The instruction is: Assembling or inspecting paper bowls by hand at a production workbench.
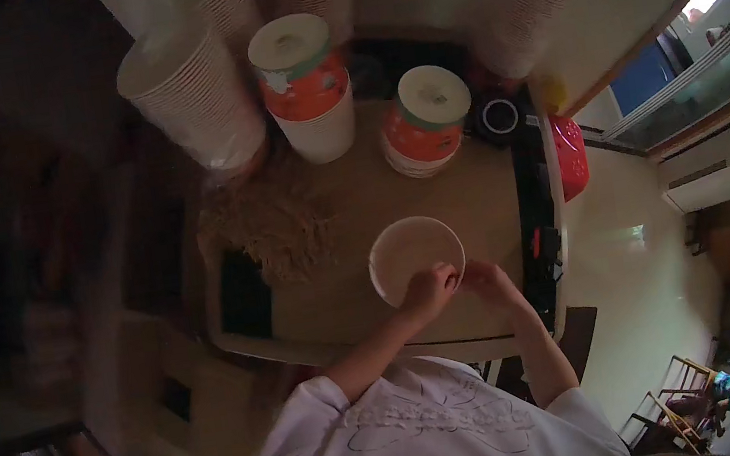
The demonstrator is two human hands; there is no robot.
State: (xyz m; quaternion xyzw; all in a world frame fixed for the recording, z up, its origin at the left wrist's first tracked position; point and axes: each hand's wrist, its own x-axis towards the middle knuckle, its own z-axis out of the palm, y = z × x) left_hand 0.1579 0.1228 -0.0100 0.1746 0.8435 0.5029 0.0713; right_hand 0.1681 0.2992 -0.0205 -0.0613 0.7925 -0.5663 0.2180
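A white round paper tub (406,255) lies near the front of the brown table, its wide mouth facing up toward me. My left hand (433,289) reaches over the near rim, with its fingers pinched at the tub's right side. Just outside that same part of the rim is my right hand (490,281), fingers bent and closed. The wall of the tub passes between the two hands. Anything small in the right fingertips is hidden by shade. Left of the tub sits a loose heap of tan, stringy cords (281,226).
Tall nested stacks of white tubs (188,94) stand at the back left. Two orange-and-green printed tubs sit upside down, one on a white stack (303,87), one farther right (427,121). A dark round device (499,118) and a red basket (571,157) are at the right edge.
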